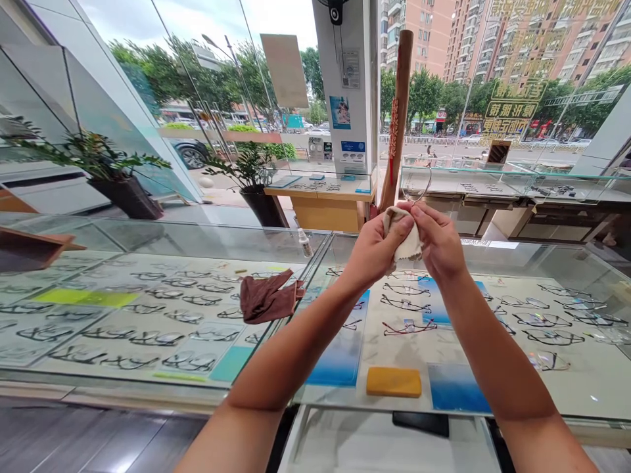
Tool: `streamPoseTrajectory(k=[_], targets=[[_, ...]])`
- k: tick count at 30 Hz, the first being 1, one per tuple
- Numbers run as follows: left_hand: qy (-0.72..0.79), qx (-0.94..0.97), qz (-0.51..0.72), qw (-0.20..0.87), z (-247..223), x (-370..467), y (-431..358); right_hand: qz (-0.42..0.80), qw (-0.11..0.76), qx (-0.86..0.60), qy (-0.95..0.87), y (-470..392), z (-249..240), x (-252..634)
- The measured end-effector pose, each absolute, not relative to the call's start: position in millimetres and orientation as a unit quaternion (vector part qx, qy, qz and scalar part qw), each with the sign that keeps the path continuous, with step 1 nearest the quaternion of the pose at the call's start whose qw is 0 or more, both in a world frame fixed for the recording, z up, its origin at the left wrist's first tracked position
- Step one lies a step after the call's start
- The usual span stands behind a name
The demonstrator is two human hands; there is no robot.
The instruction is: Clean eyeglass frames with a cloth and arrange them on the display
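Observation:
Above the glass display case [340, 394], my left hand [377, 246] is closed around a small cream cloth [409, 242], thumb pressed over it. My right hand [438, 236] pinches a pair of eyeglasses at the same spot, fingertips touching the cloth. One thin round rim of the eyeglasses [430, 180] stands up above the fingers. The cloth and fingers hide the other lens. A crumpled brown cloth [266, 297] lies on the glass left of my forearms, and a small white spray bottle [304, 243] stands behind it.
Rows of eyeglass frames [182, 299] lie inside the case, with a yellow glasses case [393, 382] near the front. An upright wooden post [398, 112] rises just behind my hands. A dark flat object [420, 422] lies below the front edge. Potted plants [259, 197] stand beyond.

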State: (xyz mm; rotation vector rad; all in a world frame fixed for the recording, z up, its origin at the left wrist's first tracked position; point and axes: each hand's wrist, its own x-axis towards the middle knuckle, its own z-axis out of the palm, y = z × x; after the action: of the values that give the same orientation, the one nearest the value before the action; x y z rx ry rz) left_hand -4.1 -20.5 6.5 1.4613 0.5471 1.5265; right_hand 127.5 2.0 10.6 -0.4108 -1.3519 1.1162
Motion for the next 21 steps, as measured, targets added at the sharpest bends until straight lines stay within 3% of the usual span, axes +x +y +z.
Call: streamPoseTrajectory(k=[5,13,21], targets=[[0.254,0.588,0.664,0.387,1,-6,-14,0.479,0.628,-0.177,-0.588,0,8,122],[0.255,0.653,0.593,0.396,8,-31,4,0.444,0.631,-0.212,-0.6,5,15,138],[0.299,0.654,0.633,0.286,13,-38,2,0.416,0.576,-0.215,-0.67,1,20,144]])
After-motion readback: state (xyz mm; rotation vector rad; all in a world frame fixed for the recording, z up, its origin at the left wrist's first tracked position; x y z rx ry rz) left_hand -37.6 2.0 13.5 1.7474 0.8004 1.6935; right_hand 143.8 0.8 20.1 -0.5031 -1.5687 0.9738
